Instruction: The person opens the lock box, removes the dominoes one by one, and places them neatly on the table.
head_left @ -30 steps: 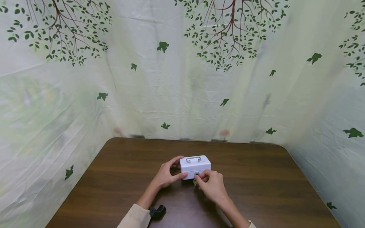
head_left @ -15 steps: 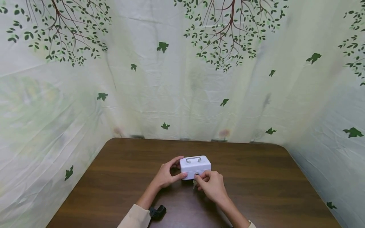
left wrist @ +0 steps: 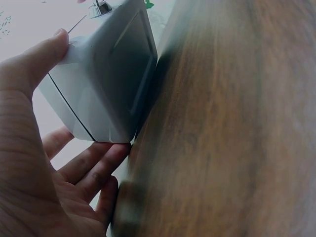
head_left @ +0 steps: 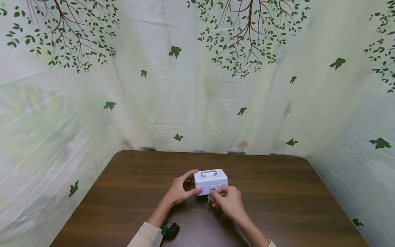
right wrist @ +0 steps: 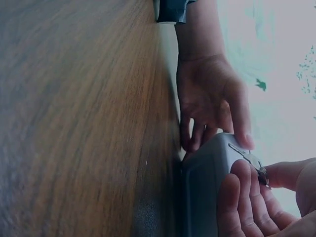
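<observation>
A small white cash box [head_left: 211, 180] with a silver carry handle [head_left: 209, 174] on its closed lid stands mid-table in the head view. My left hand [head_left: 180, 188] grips its left end, thumb on the front and fingers at the back. The underside [left wrist: 126, 64] shows in the left wrist view, with the front tipped up off the tabletop. At the round lock [left wrist: 100, 8] on the front, my right hand [head_left: 229, 202] pinches a key, mostly hidden by thumb and forefinger. A second key [right wrist: 246, 155] dangles from the ring below it.
The brown wooden table [head_left: 284, 192] extends around the box on all sides. A black wrist device [head_left: 170, 230] sits at the left cuff. Pale curtains [head_left: 197, 85] printed with leaves and branches enclose the table's back and sides.
The dangling key has swung slightly to the left below the lock. Both hands and the box keep nearly the same place; the head view has shifted a touch.
</observation>
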A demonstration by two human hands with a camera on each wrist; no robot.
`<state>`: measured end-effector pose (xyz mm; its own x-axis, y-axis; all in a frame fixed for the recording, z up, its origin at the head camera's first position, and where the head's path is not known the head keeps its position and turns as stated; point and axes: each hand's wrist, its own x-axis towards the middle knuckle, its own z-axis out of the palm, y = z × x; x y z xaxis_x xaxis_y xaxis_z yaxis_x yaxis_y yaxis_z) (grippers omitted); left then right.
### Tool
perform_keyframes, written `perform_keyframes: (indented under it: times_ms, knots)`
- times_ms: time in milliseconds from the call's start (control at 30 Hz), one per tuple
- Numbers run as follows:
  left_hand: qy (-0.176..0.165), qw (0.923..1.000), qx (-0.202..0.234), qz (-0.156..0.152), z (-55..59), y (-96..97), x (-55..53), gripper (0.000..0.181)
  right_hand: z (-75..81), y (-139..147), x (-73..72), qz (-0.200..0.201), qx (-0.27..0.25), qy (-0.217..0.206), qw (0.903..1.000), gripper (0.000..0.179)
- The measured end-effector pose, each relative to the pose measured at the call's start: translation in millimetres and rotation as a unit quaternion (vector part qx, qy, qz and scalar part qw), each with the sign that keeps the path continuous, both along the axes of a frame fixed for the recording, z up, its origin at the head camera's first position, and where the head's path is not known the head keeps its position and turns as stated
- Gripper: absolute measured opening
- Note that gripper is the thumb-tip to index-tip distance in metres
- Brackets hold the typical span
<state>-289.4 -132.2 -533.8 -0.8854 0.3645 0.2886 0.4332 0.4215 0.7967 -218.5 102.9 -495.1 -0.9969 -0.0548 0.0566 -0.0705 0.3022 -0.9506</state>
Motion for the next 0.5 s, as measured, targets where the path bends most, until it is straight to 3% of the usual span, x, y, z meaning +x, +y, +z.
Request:
perform_keyframes:
  times_ms: [500]
  knots:
    - [0.000, 1.0000, 0.006, -0.003, -0.3, -0.6, -0.4, 0.072, 0.7, -2.7, 0.4, 0.020, -0.126, -0.069, 0.9894, 0.030]
